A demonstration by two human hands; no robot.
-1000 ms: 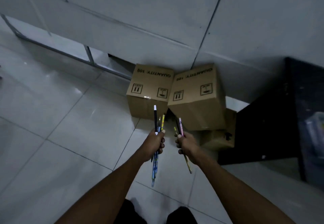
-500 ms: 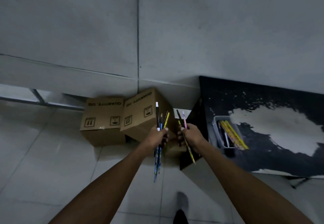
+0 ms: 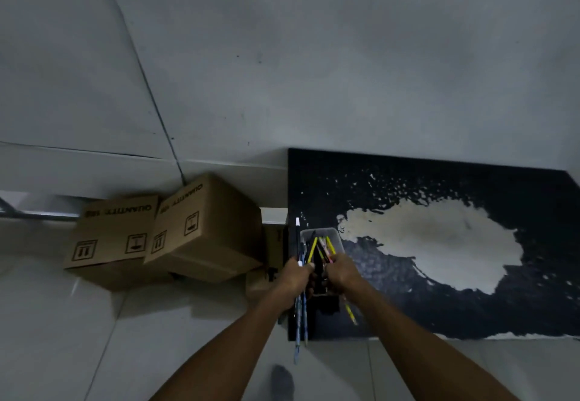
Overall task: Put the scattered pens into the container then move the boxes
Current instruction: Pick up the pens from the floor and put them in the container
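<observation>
My left hand (image 3: 294, 278) grips a bundle of pens (image 3: 298, 316), one black with a white cap pointing up. My right hand (image 3: 342, 273) grips a few more pens (image 3: 351, 313), a yellow one sticking out below. Both hands hover over the near end of a clear plastic container (image 3: 326, 232) that holds several pens and stands at the left edge of a black table (image 3: 408, 306). Two cardboard boxes sit on the floor to the left: one flat (image 3: 110, 237), the other (image 3: 204, 231) tilted against it.
A large pale stain (image 3: 439, 243) covers the middle of the black table. A grey wall (image 3: 282, 71) rises behind the table and boxes. A smaller cardboard box (image 3: 273, 243) sits between the tilted box and the table. The floor (image 3: 62, 338) is pale tile.
The view has swung right from the boxes to the table. Both hands, still holding pens, have moved right and now sit over the container.
</observation>
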